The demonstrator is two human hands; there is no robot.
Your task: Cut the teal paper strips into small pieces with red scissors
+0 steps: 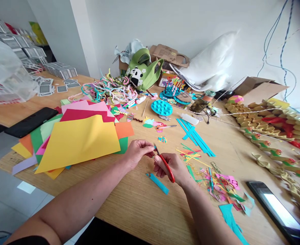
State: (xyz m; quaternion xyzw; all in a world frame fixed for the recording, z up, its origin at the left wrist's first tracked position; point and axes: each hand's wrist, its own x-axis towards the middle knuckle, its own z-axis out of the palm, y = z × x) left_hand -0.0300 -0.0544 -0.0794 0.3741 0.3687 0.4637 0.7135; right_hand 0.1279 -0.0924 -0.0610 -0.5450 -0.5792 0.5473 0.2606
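A: Status? Clock centred on our hands, 12 pointing away from us.

B: Mid-cut, by our read. Our left hand (139, 153) has thumb and index fingers pinched on a tiny blue paper piece (154, 147). It sits at the scissors' tips, above the tabletop (129, 199).

A: Right side?

B: Our right hand (172, 166) has its fingers clamped on the red-handled scissors (167, 165), tips toward 11. Can't tell if the blades are apart.

A: What's done?

B: We count a small heap of paper bits (162, 139) just past the tips, near 12:30, as finished snips. Thin coloured strips (190, 153) lie at 3, mixed cut scraps (221, 187) at 4. So a good deal of cutting looks done.

A: Left over?

B: The piece in our fingers isn't fully snipped, as far as we can judge. One short blue strip (159, 183) lies loose at 6, just below our hands. Longer blue strips (199, 139), some crossing, lie at 2. The coloured sheets (83, 139) are stacked at 9 to 10, the top yellow one looking whole.

A: Percent?

B: We can't put one on it. Stock remains; the finished heap is small.
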